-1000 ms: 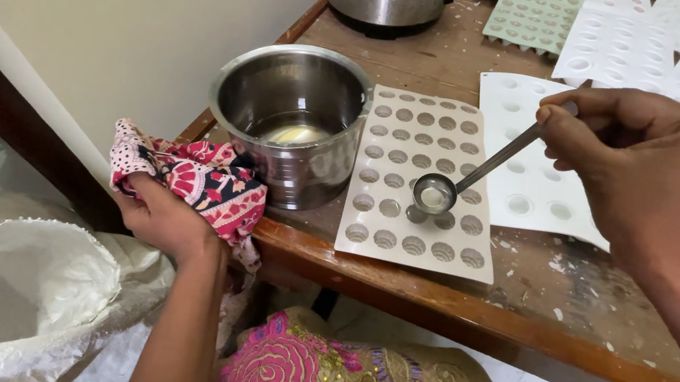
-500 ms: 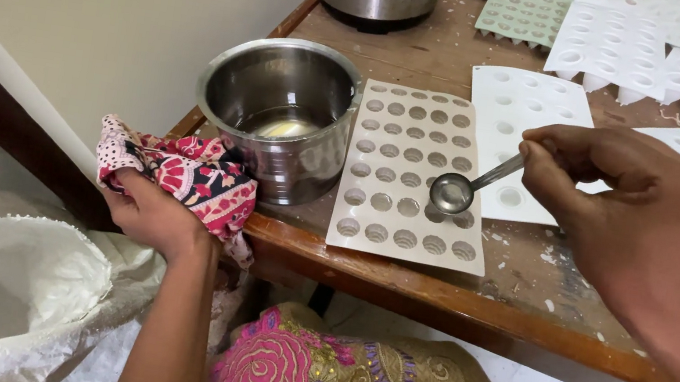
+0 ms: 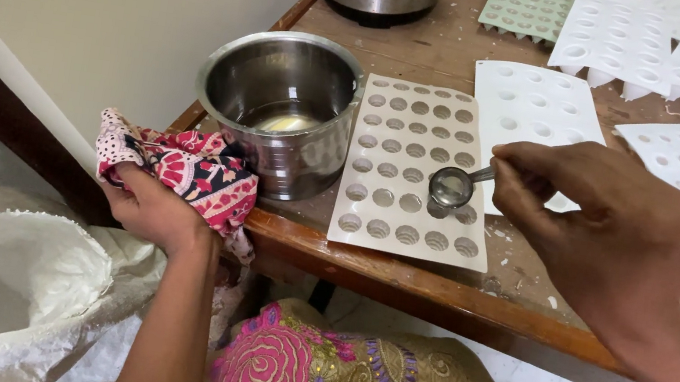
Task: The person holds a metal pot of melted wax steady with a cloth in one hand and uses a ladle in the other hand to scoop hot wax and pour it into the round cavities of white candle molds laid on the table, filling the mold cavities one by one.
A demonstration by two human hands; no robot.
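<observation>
Now the small ladle (image 3: 450, 186) has moved nearer the right hand (image 3: 608, 238), which pinches it over the white mould (image 3: 414, 170). Left hand (image 3: 149, 210) grips a patterned cloth (image 3: 191, 175).

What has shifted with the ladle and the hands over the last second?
The right hand has drawn the small ladle toward the mould tray's near right corner, its bowl now lower over the bottom rows. The left hand still grips the patterned cloth beside the steel pot; pot and trays have not moved.
</observation>
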